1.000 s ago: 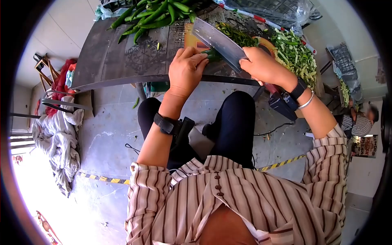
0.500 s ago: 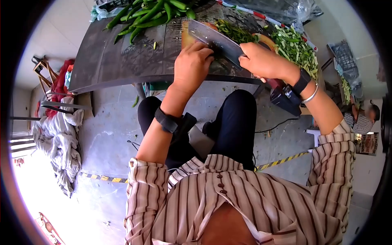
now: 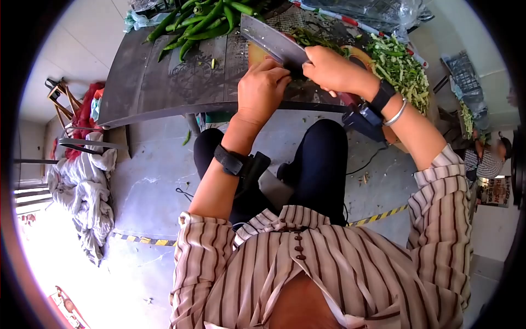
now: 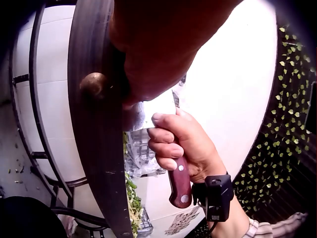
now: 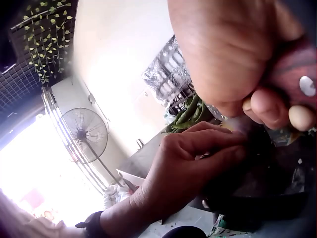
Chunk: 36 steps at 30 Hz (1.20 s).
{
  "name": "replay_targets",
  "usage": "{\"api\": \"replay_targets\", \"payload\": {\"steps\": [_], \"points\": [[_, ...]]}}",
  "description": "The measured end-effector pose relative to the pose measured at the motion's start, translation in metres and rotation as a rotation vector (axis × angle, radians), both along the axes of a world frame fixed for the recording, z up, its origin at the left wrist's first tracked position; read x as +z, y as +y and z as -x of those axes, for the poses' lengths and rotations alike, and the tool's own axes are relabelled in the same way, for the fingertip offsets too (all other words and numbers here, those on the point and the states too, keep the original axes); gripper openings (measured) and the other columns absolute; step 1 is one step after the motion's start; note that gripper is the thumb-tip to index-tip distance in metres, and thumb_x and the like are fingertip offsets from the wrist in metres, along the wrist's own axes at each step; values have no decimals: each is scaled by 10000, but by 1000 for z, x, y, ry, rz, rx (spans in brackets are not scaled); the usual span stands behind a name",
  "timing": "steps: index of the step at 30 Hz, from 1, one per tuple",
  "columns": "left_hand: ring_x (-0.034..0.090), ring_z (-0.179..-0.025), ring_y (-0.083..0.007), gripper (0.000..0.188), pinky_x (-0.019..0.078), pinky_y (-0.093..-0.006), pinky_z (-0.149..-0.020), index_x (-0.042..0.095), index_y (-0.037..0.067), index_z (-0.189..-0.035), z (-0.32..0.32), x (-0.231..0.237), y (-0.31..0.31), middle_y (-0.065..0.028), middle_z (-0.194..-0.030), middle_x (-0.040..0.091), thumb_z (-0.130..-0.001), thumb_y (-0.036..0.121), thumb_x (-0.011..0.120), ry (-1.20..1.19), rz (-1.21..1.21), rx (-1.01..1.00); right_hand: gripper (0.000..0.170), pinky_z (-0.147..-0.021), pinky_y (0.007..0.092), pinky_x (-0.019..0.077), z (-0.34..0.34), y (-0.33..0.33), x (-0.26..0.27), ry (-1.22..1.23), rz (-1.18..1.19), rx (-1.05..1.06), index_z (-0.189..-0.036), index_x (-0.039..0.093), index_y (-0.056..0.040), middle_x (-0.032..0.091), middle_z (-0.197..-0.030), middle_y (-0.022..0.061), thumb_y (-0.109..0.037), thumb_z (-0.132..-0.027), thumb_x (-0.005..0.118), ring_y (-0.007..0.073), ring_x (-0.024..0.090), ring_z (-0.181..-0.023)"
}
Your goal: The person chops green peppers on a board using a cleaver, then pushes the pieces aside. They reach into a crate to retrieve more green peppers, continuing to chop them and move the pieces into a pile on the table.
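My right hand (image 3: 339, 71) grips the red-brown riveted handle (image 4: 181, 186) of a cleaver (image 3: 271, 41). Its broad grey blade slants up to the left, just beyond the fingertips of my left hand (image 3: 262, 90). With bent fingers, the left hand holds a green pepper at the near edge of the table, and the pepper is almost wholly hidden by fingers and blade. In the right wrist view the left thumb and fingers (image 5: 208, 144) come together beside the blade. A yellowish board (image 3: 255, 55) shows partly beneath the cleaver.
Whole green peppers (image 3: 203, 24) lie heaped at the back left of the dark table (image 3: 148, 82). Cut green strips (image 3: 309, 38) lie behind the blade, and a larger chopped heap (image 3: 400, 71) is at the right. Another person (image 3: 485, 159) is at far right.
The cleaver and right hand have shifted left, nearer the left hand. The left hand has moved slightly right, and the pepper that showed beyond its fingers is now mostly covered.
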<state>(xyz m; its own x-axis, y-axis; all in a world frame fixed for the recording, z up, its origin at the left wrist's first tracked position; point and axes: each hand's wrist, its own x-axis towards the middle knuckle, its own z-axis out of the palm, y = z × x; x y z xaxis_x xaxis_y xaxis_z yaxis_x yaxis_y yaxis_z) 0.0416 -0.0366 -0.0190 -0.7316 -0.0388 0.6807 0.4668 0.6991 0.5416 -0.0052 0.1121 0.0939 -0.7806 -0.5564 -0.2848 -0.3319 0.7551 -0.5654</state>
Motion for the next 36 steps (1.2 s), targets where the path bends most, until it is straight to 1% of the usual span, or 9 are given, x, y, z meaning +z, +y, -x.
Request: {"api": "replay_targets", "payload": {"steps": [8, 11, 14, 18, 21, 24, 27, 29, 36], "points": [[628, -840, -235, 120, 510, -334, -724, 713, 91, -842, -5, 1, 0, -13, -899, 664, -737, 146, 696, -73, -25, -8, 114, -336, 294, 401, -6, 17, 11, -110, -124, -40, -852, 441, 11, 438, -528, 28, -101, -871, 434, 131, 460, -363], [631, -841, -233, 117, 510, -333, -727, 711, 92, -839, -4, -2, 1, -12, -897, 665, -737, 145, 696, -67, -16, -21, 123, -340, 296, 400, -2, 19, -2, -113, -56, -33, -863, 454, 23, 450, -532, 34, -99, -871, 437, 133, 460, -359], [636, -833, -231, 112, 513, -331, -721, 709, 96, -836, -3, 2, 0, -12, -895, 662, -735, 142, 698, -95, -22, -44, 203, -352, 336, 417, 9, -9, -6, -2, 61, 1, -807, 502, 86, 524, -535, 113, -112, -836, 463, 197, 502, -356], [636, -805, -238, 131, 517, -331, -700, 707, 114, -865, -2, 1, 1, -8, -907, 660, -739, 147, 699, -62, -19, -21, 151, -342, 290, 391, 10, -13, -2, -8, 36, 15, -861, 453, 38, 448, -492, 43, -112, -864, 435, 136, 443, -352], [633, -824, -245, 145, 513, -332, -711, 702, 123, -889, -3, 0, 3, -12, -921, 655, -745, 139, 694, -52, -88, -21, 213, -359, 326, 428, 15, 7, -3, -15, 50, -42, -910, 495, 74, 516, -547, 98, -123, -843, 451, 171, 505, -379], [630, -855, -247, 155, 510, -328, -727, 694, 125, -900, -7, 5, 1, -19, -937, 652, -746, 123, 690, -66, -72, -22, 192, -361, 323, 431, -1, 16, 11, 21, 56, -89, -868, 475, 54, 511, -547, 93, -135, -849, 451, 169, 509, -380], [628, -879, -245, 140, 507, -324, -742, 683, 112, -883, -8, 7, 2, -25, -939, 649, -743, 112, 690, -140, -90, -20, 164, -364, 273, 395, -13, 19, 10, 97, 5, -122, -829, 459, -11, 471, -508, 35, -163, -890, 466, 117, 458, -368], [626, -864, -251, 109, 505, -327, -734, 670, 94, -844, -3, 1, 1, -32, -926, 645, -738, 108, 692, -21, -86, -39, 183, -362, 278, 397, -19, 20, 8, 62, 7, -88, -798, 442, -12, 482, -509, 49, -161, -897, 482, 120, 470, -369], [596, -773, -241, 69, 497, -345, -666, 638, 109, -765, -2, -1, 2, -5, -824, 588, -723, 128, 690, 8, -17, -36, 168, -350, 320, 415, -17, 21, 2, -2, -10, -23, -796, 458, 39, 507, -521, 94, -113, -865, 442, 169, 494, -362]]}}
